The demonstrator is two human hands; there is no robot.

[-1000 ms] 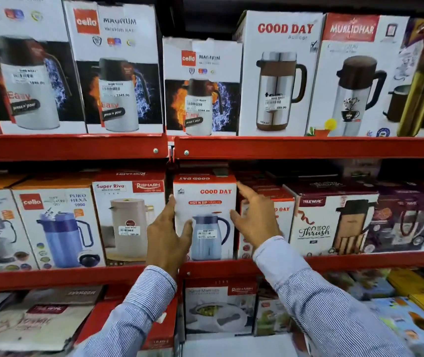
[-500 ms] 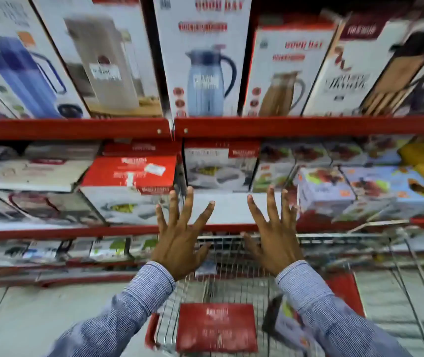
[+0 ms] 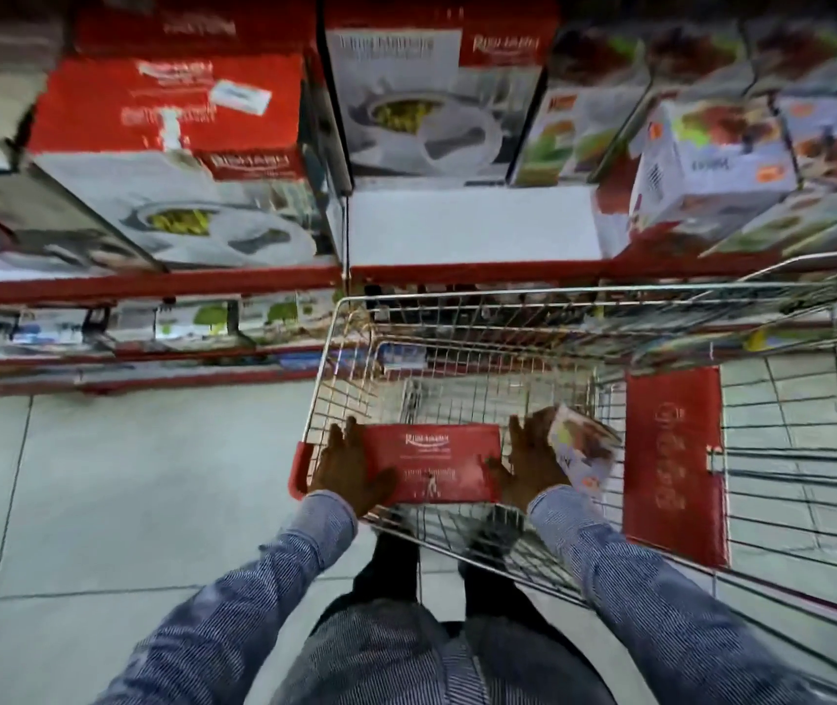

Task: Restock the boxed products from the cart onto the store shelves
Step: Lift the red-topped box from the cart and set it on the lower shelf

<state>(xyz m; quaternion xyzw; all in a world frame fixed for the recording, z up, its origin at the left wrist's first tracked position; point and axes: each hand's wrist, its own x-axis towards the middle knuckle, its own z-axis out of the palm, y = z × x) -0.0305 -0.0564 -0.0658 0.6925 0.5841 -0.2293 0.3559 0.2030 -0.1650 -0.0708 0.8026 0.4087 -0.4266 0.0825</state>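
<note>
Red box (image 3: 431, 463) in the cart (image 3: 482, 297) is clasped between left hand (image 3: 350, 468) and right hand (image 3: 530, 463); next, lift it clear to the shelf gap (image 3: 472, 226).

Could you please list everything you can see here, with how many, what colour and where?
Red box: one, red top, in the cart between both hands.
Multicoloured box: one, tilted, in the cart by the right hand.
Wire cart: one, silver with a red flap, before the shelves.
Shelves: red-edged, along the top.
Red-and-white boxes: several, on the shelf, left and centre.
Food-picture boxes: several, on the shelf, right.
Floor: pale tiles, left.
Left hand: one, on the red box's left end.
Right hand: one, on its right end.
</note>
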